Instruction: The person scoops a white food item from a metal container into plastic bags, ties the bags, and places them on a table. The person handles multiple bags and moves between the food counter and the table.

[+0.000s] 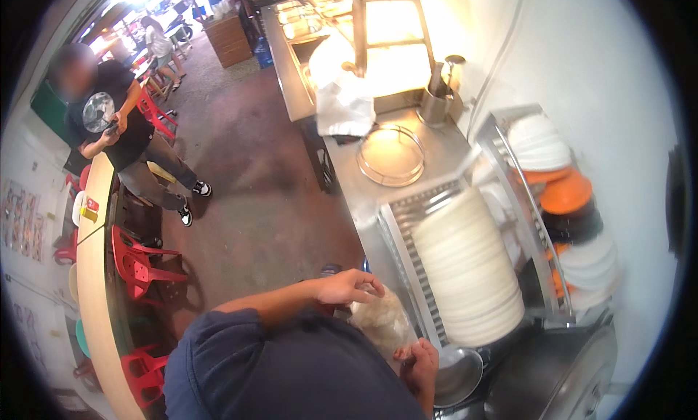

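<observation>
A cloudy plastic bag (383, 321) with pale contents lies between my body and the steel counter. Over its upper end is my left hand (349, 287), fingers loosely bent and apart, with nothing visible in them. My right hand (422, 361) is closed at the bag's lower edge, where a small reddish bit shows by the fingertips. What the right palm covers is hidden. Just beyond that hand sits a round metal bowl or pan (457, 373). Along the counter, a long row of stacked cream plates (469, 273) leans in a slatted metal rack (406, 256).
A wire ring stand (391, 155) and a utensil holder (435, 106) occupy the steel counter (349, 175). On the wall side, a rack holds white and orange bowls (567, 191). A large wok (551, 371) is at lower right. Red chairs (136, 262) and a standing person (117, 115) are leftward.
</observation>
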Demonstrator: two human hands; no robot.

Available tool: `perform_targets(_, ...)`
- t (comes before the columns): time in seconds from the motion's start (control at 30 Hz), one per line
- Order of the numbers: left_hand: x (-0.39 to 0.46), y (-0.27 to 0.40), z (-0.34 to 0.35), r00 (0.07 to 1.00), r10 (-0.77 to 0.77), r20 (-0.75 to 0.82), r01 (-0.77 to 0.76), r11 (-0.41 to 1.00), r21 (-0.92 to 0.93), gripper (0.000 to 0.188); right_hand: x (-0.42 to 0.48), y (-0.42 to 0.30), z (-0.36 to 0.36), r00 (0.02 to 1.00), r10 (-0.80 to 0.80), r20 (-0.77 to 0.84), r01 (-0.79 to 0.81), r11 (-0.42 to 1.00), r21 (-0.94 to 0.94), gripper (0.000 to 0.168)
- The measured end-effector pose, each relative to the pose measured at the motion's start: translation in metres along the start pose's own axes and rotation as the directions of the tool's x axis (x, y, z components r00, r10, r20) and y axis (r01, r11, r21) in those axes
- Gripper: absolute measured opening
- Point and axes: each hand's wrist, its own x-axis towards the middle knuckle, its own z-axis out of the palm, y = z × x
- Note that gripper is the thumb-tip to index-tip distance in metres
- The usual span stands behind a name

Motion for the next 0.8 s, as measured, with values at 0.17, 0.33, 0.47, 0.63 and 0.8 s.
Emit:
perform_targets(0.17,-0.065,0.017,-0.068,0.983,0.156,-0.095,-0.168,0.975,-0.146,0.046,0.053,-0.015,0.085,0.985,0.102,0.143,-0.109,0.993,0.041,0.020)
perform_targets(0.33,-0.135,0.034,-0.176,0.893,0.383,-0.238,-0.403,0.915,-0.039,0.056,0.145,-0.016,0.203,0.958,-0.121,0.259,0.170,0.969,-0.179,0.024)
perform_targets(0.47,-0.161,0.085,-0.289,0.801,0.503,-0.325,-0.439,0.862,0.254,0.059,0.254,-0.027,0.296,0.988,-0.070,0.139,0.062,0.996,0.056,0.022)
perform_targets(0.63,-0.167,0.176,-0.437,0.782,0.535,-0.321,-0.365,0.810,0.459,0.059,0.375,-0.067,0.423,0.989,0.017,0.146,-0.042,0.985,0.166,0.016)
perform_targets(0.8,-0.131,0.238,-0.592,0.713,0.629,-0.310,-0.538,0.774,0.335,0.072,0.449,-0.104,0.540,0.985,-0.107,0.133,0.071,0.964,0.255,0.012)
